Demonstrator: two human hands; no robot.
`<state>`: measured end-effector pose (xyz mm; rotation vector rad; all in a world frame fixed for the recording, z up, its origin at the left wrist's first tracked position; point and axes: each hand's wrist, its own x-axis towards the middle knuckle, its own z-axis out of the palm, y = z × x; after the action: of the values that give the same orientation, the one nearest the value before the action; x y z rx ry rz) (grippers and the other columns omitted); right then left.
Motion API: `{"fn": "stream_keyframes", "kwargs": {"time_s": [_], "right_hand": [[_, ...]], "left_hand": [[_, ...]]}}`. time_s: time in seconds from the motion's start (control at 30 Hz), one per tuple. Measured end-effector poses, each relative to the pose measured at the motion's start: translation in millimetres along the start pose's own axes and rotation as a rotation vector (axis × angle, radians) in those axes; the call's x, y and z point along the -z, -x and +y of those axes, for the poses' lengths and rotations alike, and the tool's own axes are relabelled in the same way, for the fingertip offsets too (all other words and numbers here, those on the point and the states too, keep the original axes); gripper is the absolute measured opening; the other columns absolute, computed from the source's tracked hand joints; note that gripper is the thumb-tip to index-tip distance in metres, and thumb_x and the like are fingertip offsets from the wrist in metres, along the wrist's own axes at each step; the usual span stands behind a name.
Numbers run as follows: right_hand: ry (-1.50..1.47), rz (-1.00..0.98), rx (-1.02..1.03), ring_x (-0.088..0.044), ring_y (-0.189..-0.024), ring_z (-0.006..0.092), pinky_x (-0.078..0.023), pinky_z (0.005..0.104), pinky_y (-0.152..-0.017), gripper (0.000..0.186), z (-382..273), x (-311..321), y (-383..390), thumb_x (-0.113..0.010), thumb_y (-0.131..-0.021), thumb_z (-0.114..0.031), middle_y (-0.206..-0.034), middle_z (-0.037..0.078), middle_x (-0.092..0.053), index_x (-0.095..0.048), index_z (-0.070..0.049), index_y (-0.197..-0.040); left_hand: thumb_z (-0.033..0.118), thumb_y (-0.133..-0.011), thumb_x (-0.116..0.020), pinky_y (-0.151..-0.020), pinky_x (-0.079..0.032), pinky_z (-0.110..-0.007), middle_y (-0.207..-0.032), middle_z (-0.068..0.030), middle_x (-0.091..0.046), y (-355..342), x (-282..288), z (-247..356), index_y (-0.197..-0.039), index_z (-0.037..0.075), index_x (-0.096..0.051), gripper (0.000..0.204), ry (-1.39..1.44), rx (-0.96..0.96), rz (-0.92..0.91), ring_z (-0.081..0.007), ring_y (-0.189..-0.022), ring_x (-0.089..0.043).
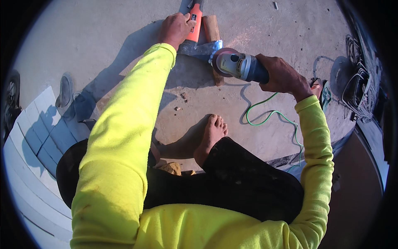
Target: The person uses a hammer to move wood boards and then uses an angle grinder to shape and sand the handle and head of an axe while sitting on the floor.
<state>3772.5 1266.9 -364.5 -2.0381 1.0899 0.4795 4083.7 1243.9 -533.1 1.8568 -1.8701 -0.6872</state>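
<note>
Near the top centre, my left hand [176,28] is closed on the orange handle [194,25] of a tool with a dark, wide metal head [194,50]. The head lies across a short wooden piece [210,27], its right end shining bluish. My right hand [280,75] grips a grey and dark angle grinder [239,65], whose reddish disc is at that shiny end. Faint sparks fly up and to the right of it. How much the disc touches the metal is too small to tell.
Grey shoes [66,95] and white slats [31,153] lie left. A green cord [271,112] snakes across the concrete. Sandals [324,93] and bundled cables [354,79] sit right. My bare foot [209,139] is below the work, near wood scraps [172,168].
</note>
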Motion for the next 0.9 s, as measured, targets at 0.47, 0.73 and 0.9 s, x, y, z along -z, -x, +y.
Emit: {"fn": "stream_keyframes", "kwargs": {"time_s": [0.47,0.73,0.9], "right_hand": [[-0.044,0.045,-0.101,-0.071,-0.087,0.0355,-0.058,0.0438,-0.082,0.061,6,16,-11,-0.077,-0.066,-0.007,-0.097,0.022,-0.070,-0.056,0.000,-0.122],[-0.046,0.065,-0.041,-0.071,-0.088,0.0362,-0.058,0.0442,-0.082,0.063,21,7,-11,-0.081,-0.065,-0.008,-0.099,0.021,-0.071,-0.056,-0.001,-0.122],[-0.029,-0.050,-0.020,-0.071,-0.090,0.0364,-0.057,0.0441,-0.085,0.062,12,3,-1,-0.081,-0.066,-0.008,-0.101,0.020,-0.071,-0.056,-0.002,-0.122]], "left_hand": [[0.037,-0.089,-0.066,-0.087,-0.052,-0.044,-0.102,-0.0184,-0.069,3,1,-2,-0.118,0.002,-0.070,0.045,0.047,0.037,-0.044,-0.0370,-0.096,-0.066],[0.037,-0.087,-0.068,-0.087,-0.054,-0.045,-0.103,-0.0204,-0.070,2,0,-1,-0.108,0.003,-0.073,0.040,0.071,0.023,-0.001,-0.0383,-0.096,-0.067],[0.038,-0.087,-0.068,-0.087,-0.053,-0.045,-0.102,-0.0202,-0.070,3,3,3,-0.112,0.003,-0.072,0.043,0.045,0.045,-0.039,-0.0383,-0.097,-0.067]]}}
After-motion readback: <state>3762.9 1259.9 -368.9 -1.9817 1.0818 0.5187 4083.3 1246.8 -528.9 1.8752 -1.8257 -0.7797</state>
